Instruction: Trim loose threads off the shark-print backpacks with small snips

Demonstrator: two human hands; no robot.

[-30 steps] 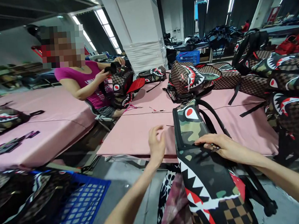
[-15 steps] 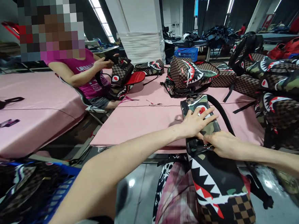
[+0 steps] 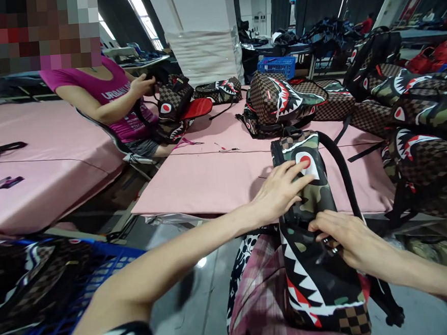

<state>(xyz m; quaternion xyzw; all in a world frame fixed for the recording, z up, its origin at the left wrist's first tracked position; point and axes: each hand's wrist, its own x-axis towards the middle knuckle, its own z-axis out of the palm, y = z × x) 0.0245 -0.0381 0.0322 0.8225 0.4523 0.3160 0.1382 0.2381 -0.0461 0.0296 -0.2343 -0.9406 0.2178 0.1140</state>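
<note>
- From where I stand, the shark-mouth backpack [image 3: 301,236] slants from the pink table [image 3: 205,181] down to the seated person's lap, its lower end against a pinkish checked cloth [image 3: 255,293].
- The left hand [image 3: 281,191] lies over the upper part, fingers spread, their tips by the red-and-white eye patch [image 3: 309,165].
- The right hand [image 3: 347,238] is lower down, its fingers curled at the middle of the bag – something small and shiny shows among them, too blurred to name; I can't tell whether they pinch the fabric.
- A black strap [image 3: 342,169] arches off the bag's right side.
- Farther along the table sits a checked backpack [image 3: 272,100] with a similar toothy mouth; more bags [image 3: 429,158] crowd the right side.
- Across to the left, a co-worker in a magenta shirt [image 3: 114,93] handles another backpack [image 3: 176,99].
- Low on the left – a blue crate [image 3: 118,250], loaded with more checked bags.
</note>
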